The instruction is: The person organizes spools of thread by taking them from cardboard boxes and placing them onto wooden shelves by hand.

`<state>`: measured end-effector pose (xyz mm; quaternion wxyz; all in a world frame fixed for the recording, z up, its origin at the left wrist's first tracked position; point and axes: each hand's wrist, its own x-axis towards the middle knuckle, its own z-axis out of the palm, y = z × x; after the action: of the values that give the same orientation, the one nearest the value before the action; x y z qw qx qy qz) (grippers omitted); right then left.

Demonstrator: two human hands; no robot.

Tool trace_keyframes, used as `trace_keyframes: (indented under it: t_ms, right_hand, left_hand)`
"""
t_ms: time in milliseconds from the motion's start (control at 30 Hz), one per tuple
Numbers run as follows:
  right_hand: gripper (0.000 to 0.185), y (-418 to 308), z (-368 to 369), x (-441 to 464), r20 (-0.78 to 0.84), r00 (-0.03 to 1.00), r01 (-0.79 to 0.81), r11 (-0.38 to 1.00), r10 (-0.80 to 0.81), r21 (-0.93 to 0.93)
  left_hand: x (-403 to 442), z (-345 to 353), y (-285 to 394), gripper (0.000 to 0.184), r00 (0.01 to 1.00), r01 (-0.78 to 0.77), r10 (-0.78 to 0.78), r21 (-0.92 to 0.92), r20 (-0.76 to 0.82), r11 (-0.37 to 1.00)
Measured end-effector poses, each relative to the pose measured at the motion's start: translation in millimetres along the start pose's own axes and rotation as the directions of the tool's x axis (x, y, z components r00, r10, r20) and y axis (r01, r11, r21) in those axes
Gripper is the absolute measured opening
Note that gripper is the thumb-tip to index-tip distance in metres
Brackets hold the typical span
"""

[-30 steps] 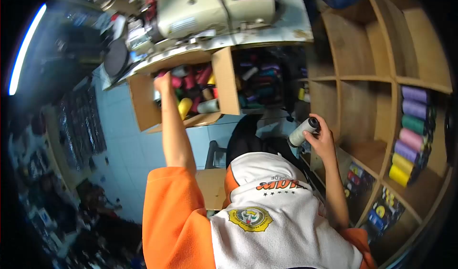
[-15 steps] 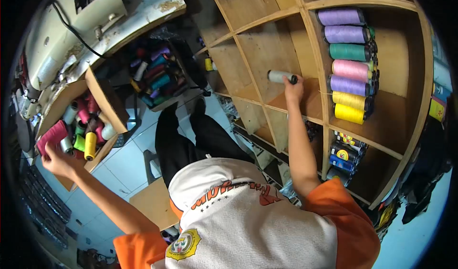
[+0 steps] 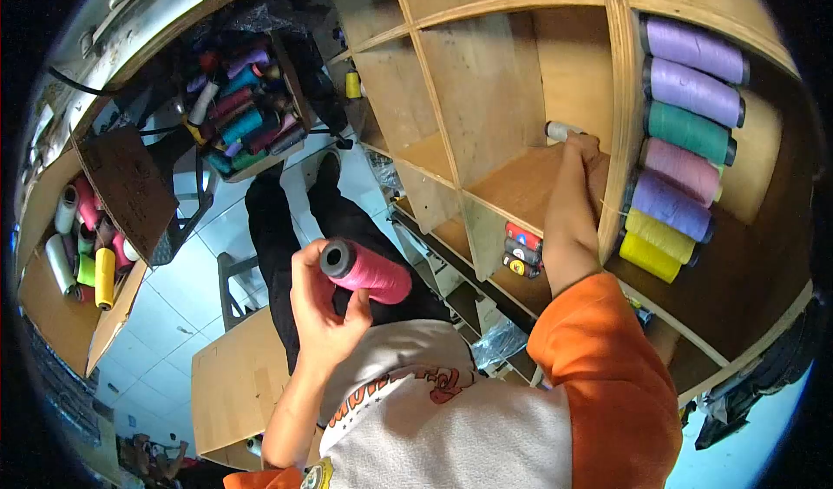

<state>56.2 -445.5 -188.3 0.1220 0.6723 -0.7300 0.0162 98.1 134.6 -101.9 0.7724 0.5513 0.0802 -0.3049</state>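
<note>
My left hand (image 3: pixel 323 326) is closed around a pink thread spool (image 3: pixel 378 274), held in front of my body with its dark hollow end facing up and left. Deep inside a shelf compartment, my right hand (image 3: pixel 584 148) grips a pale grey thread spool (image 3: pixel 560 131) close to the back corner. The spool lies on its side, and my fingers partly hide it. Wooden cubby shelving (image 3: pixel 617 81) surrounds my right forearm. In the compartment to its right, purple, green, pink and yellow spools (image 3: pixel 690 124) are stacked in a column.
At left, an open cardboard box (image 3: pixel 54 311) holds several mixed spools. Another box (image 3: pixel 286 153) full of dark-coloured spools stands on the floor beyond my feet. A cardboard box (image 3: pixel 234 372) is beside my legs. Red and black spools (image 3: pixel 522 250) lie in a lower compartment.
My left hand has lifted the pink spool out of the box at left and brought it before my body. My right hand has carried the grey spool deeper into the compartment.
</note>
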Motion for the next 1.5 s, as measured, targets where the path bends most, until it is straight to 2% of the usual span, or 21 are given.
trace_keyframes:
  t_ms: [133,233,300,367,467,533,633,767,933,967,1000,1033,1067,1100,1133,1167,1233,1300,1367,1433,1500]
  right_hand:
    - [0.054,8,4,2,-0.076,0.979,0.172,0.964,-0.191,-0.205]
    - [0.049,4,1,-4,0.001,0.974,0.222,0.955,-0.226,-0.196]
    - [0.041,5,21,15,-0.206,0.969,0.094,0.976,-0.135,-0.198]
    - [0.036,2,20,12,-0.259,0.964,0.044,0.997,-0.061,-0.070]
    - [0.034,-14,-20,-30,-0.021,0.998,0.055,0.994,-0.053,0.094]
    - [0.038,-13,-37,-27,0.204,0.976,0.091,0.995,-0.080,-0.045]
    - [0.044,-5,3,21,0.157,0.985,0.092,0.986,-0.070,-0.136]
    - [0.047,-23,-10,-12,-0.046,0.991,-0.123,0.990,0.126,0.073]
    - [0.048,-50,-55,-85,0.076,0.987,0.139,0.989,-0.143,0.050]
    - [0.045,-56,-69,-116,0.224,0.905,0.323,0.927,-0.362,0.192]
    - [0.042,-62,-84,-147,0.367,0.737,0.418,0.809,-0.568,0.413]
    - [0.040,-68,-98,-177,0.468,0.523,0.384,0.687,-0.712,0.617]
    - [0.042,-69,-117,-209,0.634,0.227,0.183,0.672,-0.739,0.718]
    - [0.043,-69,-134,-235,0.651,-0.082,0.054,0.649,-0.755,0.759]
    - [0.042,-65,-143,-257,0.588,-0.266,-0.050,0.620,-0.764,0.783]
    - [0.042,-61,-150,-277,0.565,-0.319,-0.041,0.606,-0.761,0.794]
    - [0.042,-49,-138,-291,0.475,-0.258,0.011,0.490,-0.841,0.872]
    - [0.039,-43,-139,-287,0.442,-0.122,-0.082,0.453,-0.889,0.888]
    - [0.040,-34,-136,-265,0.457,0.039,0.190,0.456,-0.888,0.869]
    - [0.039,-24,-127,-226,0.388,0.398,0.238,0.502,-0.831,0.831]
    - [0.033,-16,-109,-164,0.166,0.709,0.285,0.494,-0.685,0.821]
  left_hand:
    - [6,-13,-10,0.050,0.999,-0.036,0.042,0.178,-0.027,0.983]
    - [11,-26,-13,0.052,0.995,-0.060,0.077,0.235,-0.064,0.970]
    - [13,-31,-12,0.053,0.993,-0.001,0.036,0.298,-0.110,0.954]
    - [16,-33,-13,0.053,0.994,-0.025,0.053,0.280,-0.092,0.960]
    - [21,-32,-13,0.053,0.991,-0.023,0.060,0.296,-0.116,0.955]
    - [22,-32,-17,0.053,0.992,-0.006,0.036,0.244,-0.120,0.970]
    - [25,-30,-22,0.051,0.994,-0.016,0.043,0.252,-0.102,0.968]
    - [31,-24,-22,0.052,0.996,-0.045,0.067,0.298,-0.065,0.953]
    - [48,-10,-20,0.049,0.986,-0.168,0.149,0.470,0.077,0.866]
    - [58,-6,-20,0.047,0.974,-0.224,0.176,0.539,0.140,0.812]
    - [68,0,-15,0.046,0.973,-0.221,0.144,0.561,0.179,0.798]
    - [79,4,-13,0.045,0.954,-0.290,0.180,0.585,0.240,0.757]
    - [90,9,-10,0.045,0.947,-0.313,0.197,0.604,0.253,0.732]
    - [100,14,-7,0.045,0.941,-0.335,0.212,0.624,0.265,0.706]
    - [110,18,-5,0.044,0.922,-0.385,0.248,0.630,0.298,0.674]
    - [120,22,-4,0.043,0.902,-0.430,0.284,0.635,0.324,0.642]
    - [134,29,-5,0.042,0.853,-0.521,0.357,0.650,0.380,0.553]
    - [146,35,-4,0.049,0.819,-0.573,0.315,0.641,0.480,0.511]
    - [148,49,-6,0.060,0.801,-0.597,0.374,0.657,0.467,0.460]
    - [150,50,-9,0.068,0.804,-0.592,0.390,0.668,0.449,0.451]
    - [141,49,-19,0.075,0.832,-0.555,0.345,0.665,0.435,0.500]
